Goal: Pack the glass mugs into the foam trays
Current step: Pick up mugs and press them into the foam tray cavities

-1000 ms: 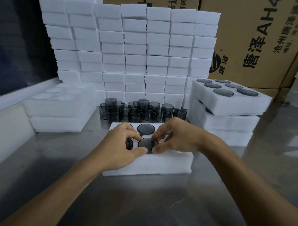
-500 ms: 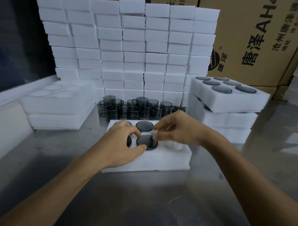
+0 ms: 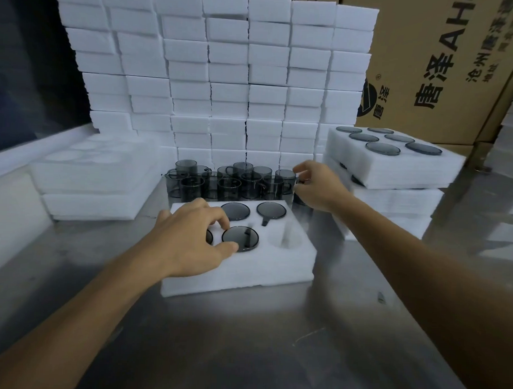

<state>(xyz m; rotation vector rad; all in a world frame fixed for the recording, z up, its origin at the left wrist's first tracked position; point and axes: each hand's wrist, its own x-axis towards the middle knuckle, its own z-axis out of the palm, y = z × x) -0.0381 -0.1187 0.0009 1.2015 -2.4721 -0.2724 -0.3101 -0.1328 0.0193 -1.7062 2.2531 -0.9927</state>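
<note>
- Currently the foam tray [image 3: 240, 270] lies on the steel table [image 3: 243, 340], and everything below is placed relative to it.
- Its visible pockets mostly hold mugs sunk bottom-up; the near-right pocket [image 3: 285, 239] is plainly vacant. The far-left pocket is hidden under the left hand.
- Left hand [image 3: 188, 238] rests on the tray's left part, fingers curled, thumb and forefinger touching the rim of the near-middle mug [image 3: 240, 238]; it seems to be seating that mug and steadying the foam.
- Right hand [image 3: 314, 185] is just beyond the tray's far-right corner, at the right end of the loose glass mugs [image 3: 229, 181] clustered behind the tray. Its fingers are bent around something there; I judge it is taking the end mug [image 3: 285, 181], but whether it grips yet I cannot tell.
- To do this well: lift the mug straight up clear of its neighbours, turn it over, line the handle up with the pocket's slot, and press it flush while the left hand holds the tray down.
- Filled trays [image 3: 398, 159] are stacked right of the working tray.
</note>
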